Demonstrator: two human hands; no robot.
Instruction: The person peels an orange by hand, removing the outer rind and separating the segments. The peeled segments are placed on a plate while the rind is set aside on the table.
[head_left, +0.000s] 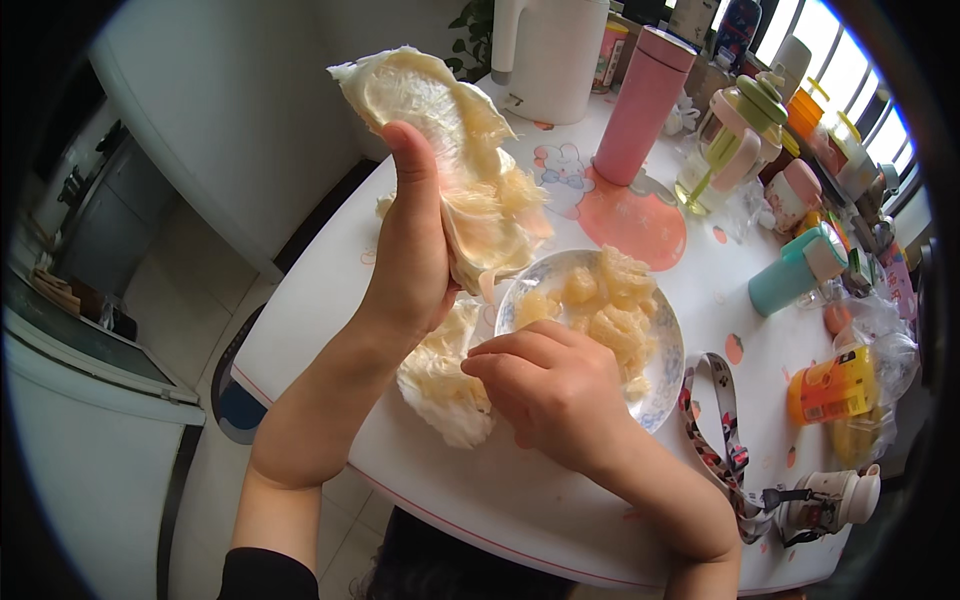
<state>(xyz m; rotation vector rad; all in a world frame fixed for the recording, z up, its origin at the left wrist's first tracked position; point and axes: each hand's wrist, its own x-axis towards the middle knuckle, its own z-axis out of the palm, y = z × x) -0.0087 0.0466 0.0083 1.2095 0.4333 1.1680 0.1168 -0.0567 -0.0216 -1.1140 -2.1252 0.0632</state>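
My left hand (409, 255) grips a piece of pomelo rind (427, 101) above the table, thumb on its pale, torn inner side. Fibrous membrane and bits of pinkish flesh hang from the rind's lower right. Below it, a white plate (670, 375) with a blue floral rim holds several peeled pomelo pieces (615, 322). My right hand (559, 394) hovers over the plate's near left edge, fingers curled; its fingertips are partly hidden, so I cannot tell if it pinches anything. More pale pomelo peel (450, 401) lies on the table between my hands, left of the plate.
On the white table (540, 517) stand a white electric kettle (555, 60), a pink tumbler (645, 105), a green-lidded clear bottle (731, 142) and a teal cup (795, 270). At right are an orange-yellow package (832, 386) and a strapped bottle (829, 502).
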